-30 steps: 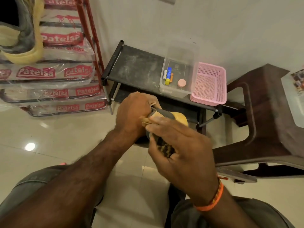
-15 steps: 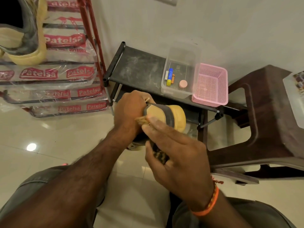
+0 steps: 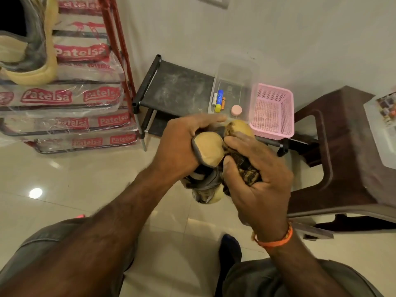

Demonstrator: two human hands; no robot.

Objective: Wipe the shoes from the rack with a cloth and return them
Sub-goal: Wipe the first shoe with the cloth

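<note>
My left hand (image 3: 182, 144) grips a grey and tan shoe (image 3: 209, 150) in front of me, its pale sole turned up. My right hand (image 3: 257, 176) holds a dark patterned cloth (image 3: 246, 168) bunched against the shoe's side. Behind my hands stands the low black shoe rack (image 3: 177, 91), its top shelf dusty. A second shoe of the same colours (image 3: 27, 50) rests on a stack at the upper left.
On the rack sit a clear plastic box (image 3: 233, 82) with small items and a pink basket (image 3: 272, 110). A red-framed stack of wrapped packs (image 3: 68, 97) stands to the left. A dark brown plastic stool (image 3: 347, 151) is to the right. The floor is glossy tile.
The shoe has been turned in my left hand, so more of its sole faces up. My right hand with the cloth has slid down along the shoe's side.
</note>
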